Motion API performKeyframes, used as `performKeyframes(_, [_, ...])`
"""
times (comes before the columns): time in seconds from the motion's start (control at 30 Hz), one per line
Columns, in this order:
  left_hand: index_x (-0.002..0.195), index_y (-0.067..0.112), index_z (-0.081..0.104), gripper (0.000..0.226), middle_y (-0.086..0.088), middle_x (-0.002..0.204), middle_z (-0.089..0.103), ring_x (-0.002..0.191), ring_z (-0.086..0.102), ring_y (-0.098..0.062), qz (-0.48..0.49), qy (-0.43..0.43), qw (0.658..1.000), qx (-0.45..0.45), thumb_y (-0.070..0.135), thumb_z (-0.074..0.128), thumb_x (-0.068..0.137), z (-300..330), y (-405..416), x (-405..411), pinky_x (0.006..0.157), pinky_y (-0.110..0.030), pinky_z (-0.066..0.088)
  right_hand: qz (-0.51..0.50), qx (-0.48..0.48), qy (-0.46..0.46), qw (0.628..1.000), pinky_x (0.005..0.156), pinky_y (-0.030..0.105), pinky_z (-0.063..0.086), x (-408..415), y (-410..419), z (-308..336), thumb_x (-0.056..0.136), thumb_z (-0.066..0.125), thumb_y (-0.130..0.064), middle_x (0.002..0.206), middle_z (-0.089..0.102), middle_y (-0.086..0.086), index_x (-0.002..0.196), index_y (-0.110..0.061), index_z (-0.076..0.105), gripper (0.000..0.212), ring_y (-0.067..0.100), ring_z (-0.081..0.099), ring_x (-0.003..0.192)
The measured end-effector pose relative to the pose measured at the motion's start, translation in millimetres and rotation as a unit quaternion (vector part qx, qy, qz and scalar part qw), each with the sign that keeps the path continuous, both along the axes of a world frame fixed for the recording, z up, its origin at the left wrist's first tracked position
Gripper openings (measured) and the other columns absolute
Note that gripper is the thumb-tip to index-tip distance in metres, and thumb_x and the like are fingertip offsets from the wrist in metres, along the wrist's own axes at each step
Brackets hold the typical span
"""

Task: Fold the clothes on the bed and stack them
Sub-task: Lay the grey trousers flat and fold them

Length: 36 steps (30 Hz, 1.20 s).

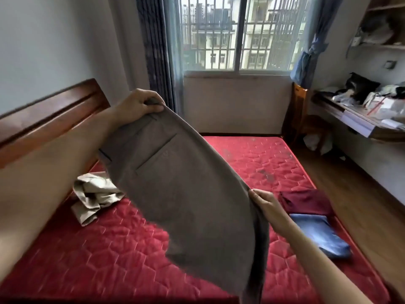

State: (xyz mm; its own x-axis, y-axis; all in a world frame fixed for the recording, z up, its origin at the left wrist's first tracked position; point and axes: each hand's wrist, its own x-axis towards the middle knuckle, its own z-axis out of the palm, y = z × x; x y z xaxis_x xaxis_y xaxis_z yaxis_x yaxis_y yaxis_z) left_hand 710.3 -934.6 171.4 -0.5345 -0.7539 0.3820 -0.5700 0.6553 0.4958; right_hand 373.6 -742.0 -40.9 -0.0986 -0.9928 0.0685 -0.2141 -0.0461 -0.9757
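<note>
Grey-brown trousers [186, 189], held in the air over the red mattress [122, 249].
My left hand [140, 103] pinches the waistband corner; my right hand [266, 206] grips the side edge. Crumpled beige garment [94, 196] lies near the headboard [50, 115]; folded maroon garment [306, 200] and blue jeans [322, 233] sit at the right edge. The middle is bare mattress.

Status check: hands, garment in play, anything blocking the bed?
Left hand and right hand both grip the grey trousers, held up over the red mattress. Beige garment unfolded; maroon and blue pieces folded. Nothing blocking.
</note>
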Motion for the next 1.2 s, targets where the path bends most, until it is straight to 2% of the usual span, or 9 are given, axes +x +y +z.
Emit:
performKeyframes(0.13, [0.094, 0.014, 0.068, 0.009, 0.007, 0.086, 0.069, 0.074, 0.060, 0.008, 0.033, 0.016, 0.991, 0.131, 0.008, 0.068, 0.087, -132, -43, -5, 0.076, -0.010, 0.043, 0.005, 0.098, 0.081, 0.992, 0.064, 0.031, 0.038, -9, -18, -92, 0.100, 0.049, -0.013, 0.069, 0.056, -0.005, 0.072, -0.007, 0.061, 0.032, 0.008, 0.047, 0.067])
performKeyframes(0.33, [0.093, 0.020, 0.069, 0.009, -0.002, 0.093, 0.070, 0.080, 0.061, -0.002, 0.095, 0.016, 0.962, 0.254, 0.012, 0.070, 0.087, -339, -148, -25, 0.075, -0.014, 0.047, 0.007, 0.203, 0.196, 0.959, 0.074, 0.035, 0.042, -26, -102, -230, 0.099, 0.050, -0.017, 0.073, 0.060, -0.007, 0.073, -0.013, 0.059, 0.028, 0.011, 0.054, 0.075])
performKeyframes(0.6, [0.094, 0.021, 0.067, 0.007, 0.004, 0.085, 0.066, 0.086, 0.056, -0.009, 0.030, -0.058, 0.948, 0.311, 0.016, 0.067, 0.089, -498, -364, -82, 0.075, -0.022, 0.040, -0.024, 0.296, 0.196, 0.935, 0.073, 0.023, 0.039, -69, -299, -372, 0.100, 0.047, -0.021, 0.077, 0.061, -0.003, 0.076, -0.009, 0.059, 0.029, 0.012, 0.054, 0.078])
performKeyframes(0.77, [0.096, 0.024, 0.067, 0.011, 0.000, 0.094, 0.067, 0.089, 0.056, -0.013, 0.022, -0.090, 0.961, 0.260, 0.017, 0.068, 0.088, -569, -506, -143, 0.073, -0.019, 0.042, -0.091, 0.289, 0.234, 0.924, 0.077, 0.037, 0.041, -100, -419, -446, 0.101, 0.045, -0.027, 0.075, 0.061, -0.007, 0.070, -0.024, 0.056, 0.033, 0.014, 0.057, 0.079])
performKeyframes(0.83, [0.118, 0.020, 0.062, 0.028, -0.006, 0.118, 0.062, 0.109, 0.055, -0.021, 0.052, -0.147, 0.966, 0.206, 0.020, 0.065, 0.090, -612, -553, -178, 0.090, -0.030, 0.044, -0.093, 0.307, 0.321, 0.891, 0.079, 0.040, 0.042, -114, -463, -480, 0.102, 0.040, -0.029, 0.090, 0.064, 0.003, 0.083, -0.015, 0.059, 0.031, 0.025, 0.057, 0.092])
performKeyframes(0.9, [0.142, 0.019, 0.042, 0.053, -0.010, 0.145, 0.040, 0.133, 0.036, -0.028, 0.080, -0.229, 0.955, 0.168, 0.029, 0.060, 0.093, -659, -576, -212, 0.107, -0.041, 0.035, -0.116, 0.344, 0.382, 0.850, 0.083, 0.041, 0.043, -129, -494, -516, 0.103, 0.035, -0.024, 0.105, 0.060, 0.011, 0.096, -0.010, 0.060, 0.029, 0.031, 0.053, 0.104])
performKeyframes(1.0, [0.152, 0.018, 0.021, 0.061, -0.009, 0.161, 0.010, 0.148, 0.006, -0.025, 0.088, -0.291, 0.941, 0.152, 0.041, 0.043, 0.100, -728, -568, -253, 0.117, -0.046, 0.016, -0.204, 0.369, 0.404, 0.812, 0.088, 0.043, 0.042, -148, -517, -554, 0.101, 0.035, -0.018, 0.116, 0.055, 0.018, 0.106, -0.007, 0.062, 0.029, 0.036, 0.050, 0.110])
performKeyframes(1.1, [0.152, 0.020, 0.020, 0.059, -0.007, 0.162, 0.007, 0.149, 0.001, -0.022, 0.059, -0.305, 0.944, 0.113, 0.047, 0.031, 0.101, -780, -526, -276, 0.117, -0.051, 0.006, -0.255, 0.331, 0.435, 0.798, 0.090, 0.043, 0.037, -145, -527, -574, 0.103, 0.035, -0.025, 0.118, 0.054, 0.015, 0.115, -0.008, 0.059, 0.031, 0.035, 0.048, 0.111])
performKeyframes(1.2, [0.154, 0.022, 0.014, 0.060, -0.007, 0.162, 0.004, 0.149, 0.000, -0.024, 0.074, -0.309, 0.941, 0.117, 0.047, 0.025, 0.101, -816, -483, -282, 0.116, -0.055, -0.001, -0.284, 0.278, 0.405, 0.823, 0.094, 0.043, 0.035, -127, -526, -579, 0.100, 0.041, -0.036, 0.123, 0.054, 0.008, 0.123, -0.017, 0.057, 0.034, 0.030, 0.045, 0.115])
